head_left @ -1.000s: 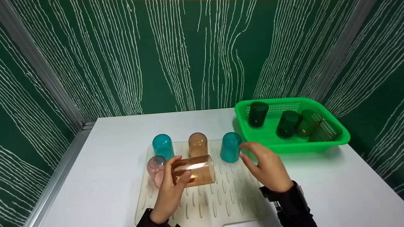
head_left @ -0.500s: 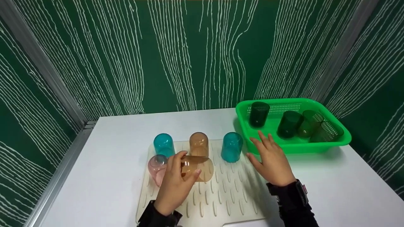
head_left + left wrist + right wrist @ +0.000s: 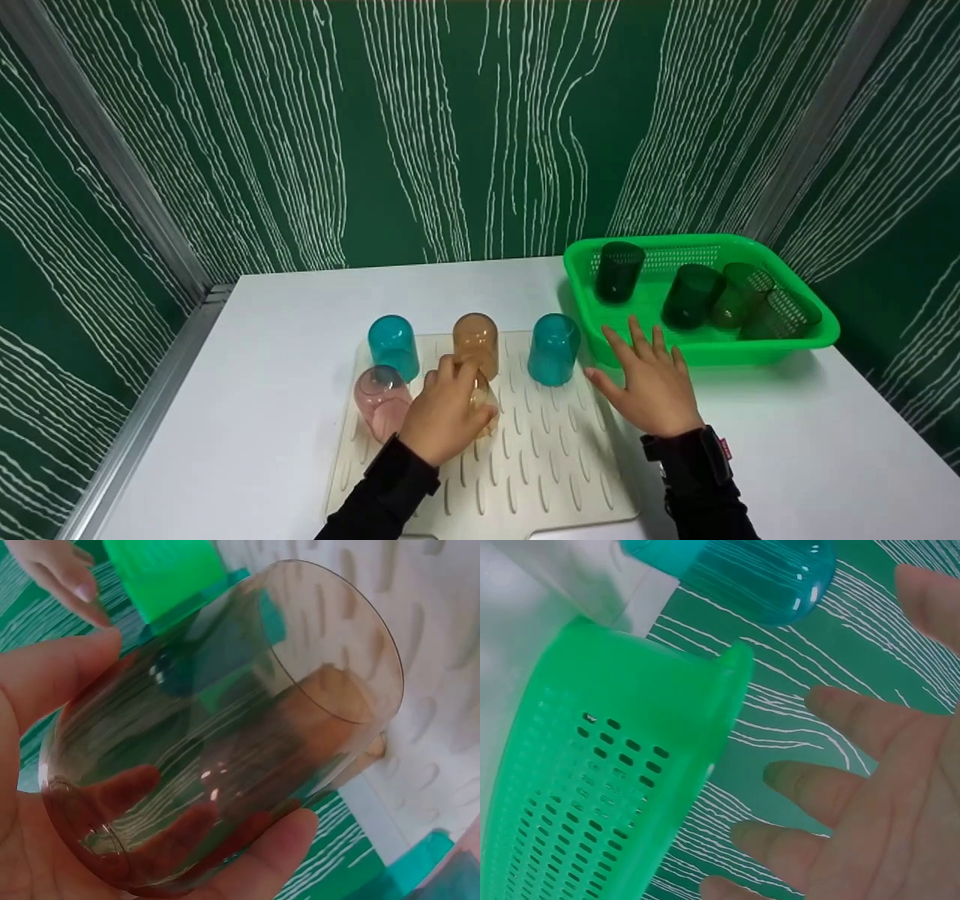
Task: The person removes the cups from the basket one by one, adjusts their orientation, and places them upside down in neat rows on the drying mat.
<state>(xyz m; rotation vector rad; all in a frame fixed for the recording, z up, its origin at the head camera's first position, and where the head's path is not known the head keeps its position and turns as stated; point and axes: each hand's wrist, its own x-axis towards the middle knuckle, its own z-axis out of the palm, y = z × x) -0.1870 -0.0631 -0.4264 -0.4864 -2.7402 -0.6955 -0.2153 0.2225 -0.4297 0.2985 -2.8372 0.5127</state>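
My left hand [image 3: 444,416] grips an amber glass [image 3: 225,712] near its closed base, thumb and fingers round its sides. The glass's open rim faces the cream ridged drying mat [image 3: 555,506]; in the head view the hand hides most of it. Upside down along the mat's far edge stand a teal glass [image 3: 393,348], another amber glass [image 3: 475,334] and a second teal glass [image 3: 553,351]. A pink glass [image 3: 382,405], also inverted, stands just left of my left hand. My right hand [image 3: 651,390], fingers spread, holds nothing and hovers before the green basket [image 3: 705,354].
Several dark-looking glasses, one of them [image 3: 619,271] at the left end, stand or lean inside the basket at the table's back right. Green panels with white wavy lines [image 3: 450,135] close off the back and sides of the white table [image 3: 262,360].
My left hand has rolled over, turning the amber glass from sideways to rim toward the mat. My right hand has drawn away from the right teal glass, its fingers spreading.
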